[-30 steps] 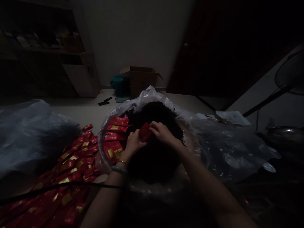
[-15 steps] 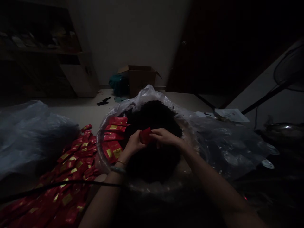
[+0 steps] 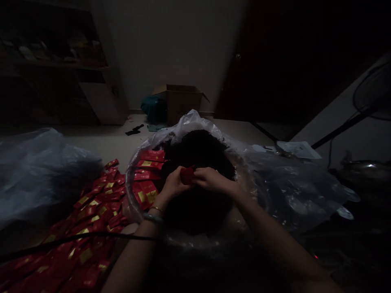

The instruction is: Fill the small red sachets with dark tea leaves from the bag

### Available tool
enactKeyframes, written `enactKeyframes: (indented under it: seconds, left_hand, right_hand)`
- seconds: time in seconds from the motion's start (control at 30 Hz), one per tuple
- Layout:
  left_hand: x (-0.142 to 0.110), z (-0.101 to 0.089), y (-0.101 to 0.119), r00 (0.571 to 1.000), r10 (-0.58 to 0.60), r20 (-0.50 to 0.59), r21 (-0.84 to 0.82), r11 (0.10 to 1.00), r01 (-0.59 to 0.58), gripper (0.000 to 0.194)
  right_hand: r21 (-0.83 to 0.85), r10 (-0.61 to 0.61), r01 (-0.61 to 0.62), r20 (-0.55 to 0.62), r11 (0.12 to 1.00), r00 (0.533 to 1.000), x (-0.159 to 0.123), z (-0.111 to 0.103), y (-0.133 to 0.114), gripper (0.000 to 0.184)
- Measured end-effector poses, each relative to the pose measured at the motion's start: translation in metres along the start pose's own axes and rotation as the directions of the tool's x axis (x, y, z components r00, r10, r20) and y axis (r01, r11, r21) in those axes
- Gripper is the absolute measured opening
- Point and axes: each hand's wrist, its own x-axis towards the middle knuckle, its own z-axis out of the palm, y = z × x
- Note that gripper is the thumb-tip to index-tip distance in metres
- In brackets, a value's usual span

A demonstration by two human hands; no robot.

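Note:
Between my two hands is a small red packet [image 3: 187, 176], held over a heap of dark loose material that looks like tea leaves [image 3: 201, 148]. My left hand [image 3: 176, 183] is closed on the packet's left side. At its right edge my right hand [image 3: 210, 179] is closed too, fingers pinched on the packet. The heap lies in a wide round basin lined with clear plastic [image 3: 130, 185]. Several red packets with gold labels [image 3: 146, 191] lie inside the basin along its left side. The light is dim, and the packet's opening is hard to make out.
A large pile of red packets [image 3: 94, 211] spreads to the left of the basin, beside a big clear plastic bag [image 3: 39, 175]. More plastic sheeting [image 3: 299, 191] lies to the right. A dark cable [image 3: 76, 236] crosses at lower left. An open cardboard box [image 3: 185, 103] stands by the wall.
My right hand has turned slightly, its fingers gathering closer round the packet's edge, and less of the packet shows. My left hand stays nearly in place.

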Motion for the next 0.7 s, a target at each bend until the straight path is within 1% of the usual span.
enactKeyframes:
  seconds: [0.07,0.13,0.23,0.3,0.37,0.47,0.57,0.63,0.7]
  left_hand:
    - [0.000,0.000,0.000,0.999,0.004,0.043,-0.048,0.999,-0.002,0.052]
    - [0.001,0.000,0.000,0.997,0.004,0.083,-0.106,0.994,0.005,0.051]
    - [0.002,0.001,-0.001,0.994,0.011,0.105,-0.168,0.986,0.007,0.034]
    - [0.002,0.002,-0.001,0.995,0.022,0.094,-0.197,0.980,-0.003,0.028]
    - [0.001,0.004,-0.001,0.996,0.021,0.083,-0.227,0.974,-0.002,0.028]
    - [0.000,0.007,-0.001,0.995,0.009,0.104,-0.276,0.961,0.020,0.028]
    - [0.000,0.007,-0.002,0.989,-0.010,0.150,-0.312,0.948,0.057,0.029]
    - [0.001,0.007,-0.003,0.984,-0.034,0.176,-0.320,0.943,0.090,0.030]
    - [0.002,0.006,-0.003,0.981,-0.051,0.185,-0.320,0.941,0.110,0.033]
  right_hand:
    - [-0.102,0.002,0.001,0.033,0.995,0.999,0.000,0.002,0.000,0.018]
    - [-0.201,-0.011,0.020,0.048,0.979,0.999,-0.002,0.002,-0.003,0.019]
    - [-0.281,-0.027,0.039,0.047,0.959,0.999,-0.008,0.000,-0.011,0.019]
    - [-0.238,-0.033,0.038,0.024,0.971,0.999,-0.012,-0.001,-0.015,0.022]
    - [-0.150,-0.020,0.022,0.010,0.988,1.000,-0.014,-0.002,-0.019,0.025]
    - [-0.033,0.027,-0.026,0.035,0.999,0.999,-0.012,-0.005,-0.023,0.024]
    - [0.003,0.109,-0.110,0.047,0.994,0.993,-0.009,-0.011,-0.027,0.028]
    - [0.009,0.157,-0.158,0.022,0.987,0.987,-0.009,-0.017,-0.028,0.029]
    - [0.036,0.179,-0.178,-0.032,0.983,0.983,-0.011,-0.023,-0.026,0.029]
